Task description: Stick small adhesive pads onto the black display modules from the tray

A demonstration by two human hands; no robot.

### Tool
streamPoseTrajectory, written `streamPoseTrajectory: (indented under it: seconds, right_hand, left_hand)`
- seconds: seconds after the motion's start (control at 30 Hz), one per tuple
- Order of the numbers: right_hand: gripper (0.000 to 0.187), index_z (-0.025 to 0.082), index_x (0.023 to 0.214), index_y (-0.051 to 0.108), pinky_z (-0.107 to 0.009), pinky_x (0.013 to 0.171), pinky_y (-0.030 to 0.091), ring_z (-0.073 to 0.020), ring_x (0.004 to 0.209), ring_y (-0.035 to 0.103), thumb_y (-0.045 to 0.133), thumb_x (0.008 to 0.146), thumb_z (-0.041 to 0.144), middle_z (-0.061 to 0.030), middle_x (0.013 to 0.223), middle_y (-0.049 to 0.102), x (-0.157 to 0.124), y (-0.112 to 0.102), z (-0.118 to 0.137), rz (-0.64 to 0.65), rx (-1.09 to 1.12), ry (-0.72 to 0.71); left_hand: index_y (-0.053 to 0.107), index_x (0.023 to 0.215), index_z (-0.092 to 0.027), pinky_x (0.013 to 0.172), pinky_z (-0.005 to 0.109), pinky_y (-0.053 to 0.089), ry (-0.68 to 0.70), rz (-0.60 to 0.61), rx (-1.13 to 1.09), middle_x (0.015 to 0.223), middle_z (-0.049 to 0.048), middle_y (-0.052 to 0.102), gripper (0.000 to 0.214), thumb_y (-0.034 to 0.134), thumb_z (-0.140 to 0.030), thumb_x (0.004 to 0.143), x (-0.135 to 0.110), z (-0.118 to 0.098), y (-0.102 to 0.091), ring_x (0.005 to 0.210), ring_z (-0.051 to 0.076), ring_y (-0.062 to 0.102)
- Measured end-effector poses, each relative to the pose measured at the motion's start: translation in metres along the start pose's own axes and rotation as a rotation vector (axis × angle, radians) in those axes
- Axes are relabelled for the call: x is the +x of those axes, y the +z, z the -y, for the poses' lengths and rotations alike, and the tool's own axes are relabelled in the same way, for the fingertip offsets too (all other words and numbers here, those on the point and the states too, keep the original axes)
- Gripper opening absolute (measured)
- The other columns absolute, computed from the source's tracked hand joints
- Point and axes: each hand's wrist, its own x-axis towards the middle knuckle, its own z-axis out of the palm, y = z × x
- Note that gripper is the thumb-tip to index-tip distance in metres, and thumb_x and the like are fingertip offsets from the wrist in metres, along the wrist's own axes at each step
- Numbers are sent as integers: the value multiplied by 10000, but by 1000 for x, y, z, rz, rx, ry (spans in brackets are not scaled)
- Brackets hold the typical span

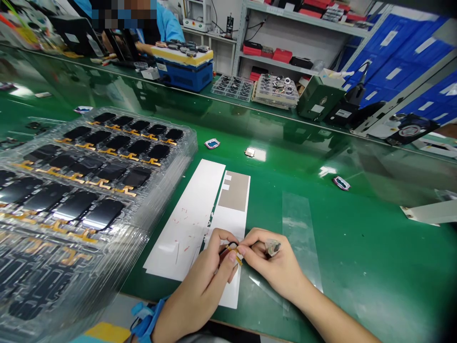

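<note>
My left hand [210, 271] and my right hand [271, 264] meet low in the middle of the green bench. Together they pinch a small dark part with an orange flex cable [233, 251]. The left fingers are closed on the part. The right thumb and forefinger pinch its cable end, and a taped fingertip [273, 246] shows on that hand. Under the hands lie white backing sheets [193, 216], one with a grey adhesive patch [235, 190]. A blue wrist strap [146, 321] is on my left wrist.
Stacked clear trays [157, 190] of dark screens with orange flex cables fill the left. A clear film strip [298, 224] lies to the right. Small parts [212, 143] [342, 183] dot the bench. Another person sits at the back left behind a blue machine [183, 66].
</note>
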Motion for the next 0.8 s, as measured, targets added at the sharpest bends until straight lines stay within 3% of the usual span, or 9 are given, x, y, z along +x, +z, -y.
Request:
streamPoseTrajectory:
  seconds: [0.27,0.8]
  right_hand:
    - [158,170,709,681,-218,464,270,-64,490,345,676,833,268,31,618,528,0,0,0,6,-24,-30]
    - [161,168,674,661,-218,466,306,-76,500,406,665,815,245,29,601,543,-1,1,3,-31,-58,-57]
  left_hand:
    - [395,1052,-231,590,296,307,-6,-21,10,662,-57,400,289,233,-470,1039,1,-3,0,606,154,402]
    - [375,1060,-259,578,259,335,46,-20,7,675,-74,373,139,322,-386,1043,3,-5,0,594,129,389]
